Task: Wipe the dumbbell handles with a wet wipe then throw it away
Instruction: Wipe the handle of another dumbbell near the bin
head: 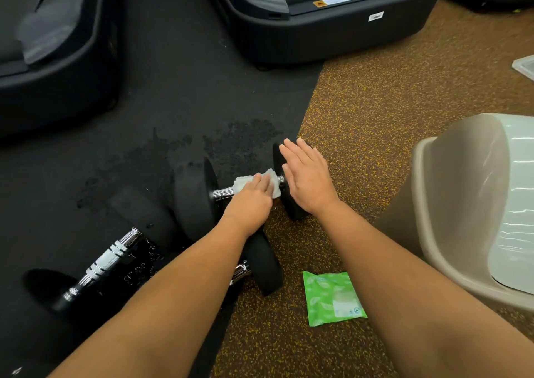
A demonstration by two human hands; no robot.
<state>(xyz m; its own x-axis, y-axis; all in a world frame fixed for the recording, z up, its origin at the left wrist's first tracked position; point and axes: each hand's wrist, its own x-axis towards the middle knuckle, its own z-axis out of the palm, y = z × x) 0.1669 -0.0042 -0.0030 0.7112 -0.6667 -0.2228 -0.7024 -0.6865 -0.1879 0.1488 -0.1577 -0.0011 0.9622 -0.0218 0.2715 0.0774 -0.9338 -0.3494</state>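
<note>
A black dumbbell (pixel 193 195) with a chrome handle lies on the floor in the middle of the head view. My left hand (pixel 251 201) grips a white wet wipe (pixel 244 181) wrapped over that handle. My right hand (pixel 306 179) rests flat, fingers straight, on the dumbbell's right weight head (pixel 291 208). A second dumbbell (pixel 109 257) with a shiny ribbed handle lies at the lower left. Part of a third dumbbell (pixel 264 265) shows under my left forearm.
A beige trash bin (pixel 450 204) with a swing lid stands at the right. A green pack of wet wipes (pixel 332 298) lies on the speckled brown floor near my right forearm. Black machine bases (pixel 318 30) sit at the top. Wet patches mark the black mat (pixel 237 137).
</note>
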